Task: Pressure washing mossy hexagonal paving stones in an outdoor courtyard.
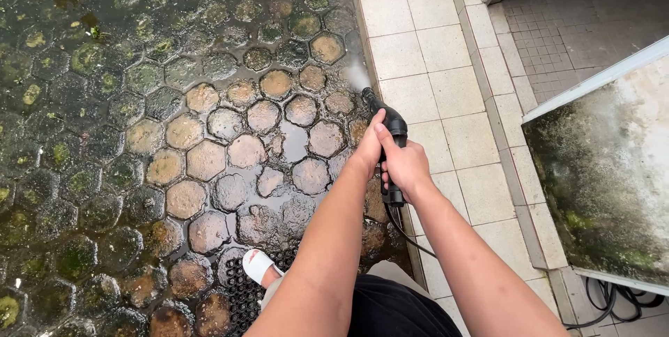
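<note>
Both of my hands grip a black pressure-washer gun [390, 124] held out in front of me. My left hand [368, 147] wraps the barrel from the left. My right hand [405, 164] closes round the handle just behind it. The nozzle points forward and down, and a pale spray [357, 75] leaves its tip toward the hexagonal paving stones [230, 149]. The stones near the spray are washed tan and grey; those farther left are dark green with moss. A black hose [404, 229] hangs from the handle.
A strip of pale square tiles [432, 79] runs along the right of the paving. Right of it stands a mossy white-framed panel [606, 170]. Black hoses [613, 299] lie coiled at the bottom right. My foot in a white slipper [256, 265] rests on a black rubber mat.
</note>
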